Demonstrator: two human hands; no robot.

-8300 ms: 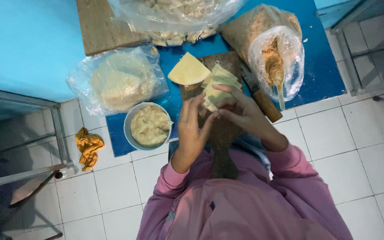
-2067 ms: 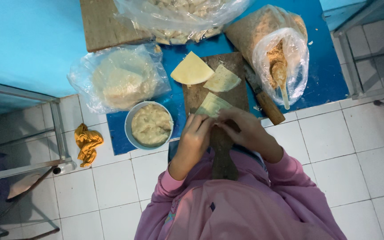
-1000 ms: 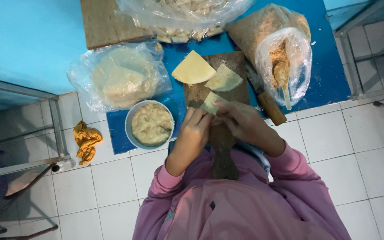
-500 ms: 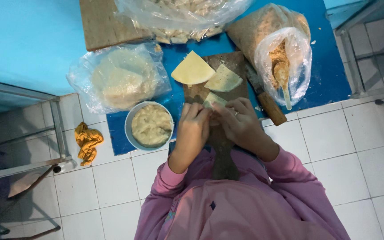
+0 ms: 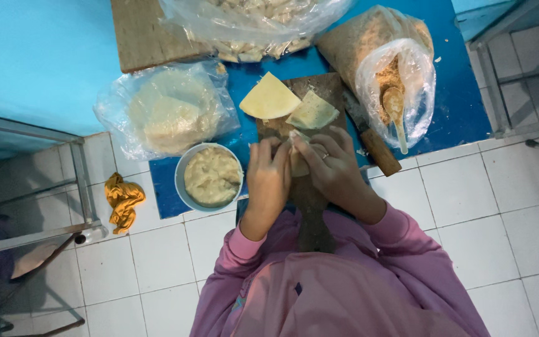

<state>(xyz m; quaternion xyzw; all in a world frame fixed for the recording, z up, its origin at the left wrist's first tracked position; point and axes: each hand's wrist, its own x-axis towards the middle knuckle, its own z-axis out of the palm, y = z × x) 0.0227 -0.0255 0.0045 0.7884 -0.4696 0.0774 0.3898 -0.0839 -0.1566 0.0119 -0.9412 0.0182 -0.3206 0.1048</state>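
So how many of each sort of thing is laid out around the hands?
Clear plastic bags: 3
Pale triangular wrappers lying flat on the dark wooden board: 2
Round bowl of pale filling: 1
Wooden-handled knife: 1
Crumpled yellow cloth: 1
Total: 8

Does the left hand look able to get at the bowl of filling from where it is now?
Probably yes. The bowl of filling sits open-topped just beside the left hand, with nothing between them, though that hand is busy pinching the wrapper together with the right hand.
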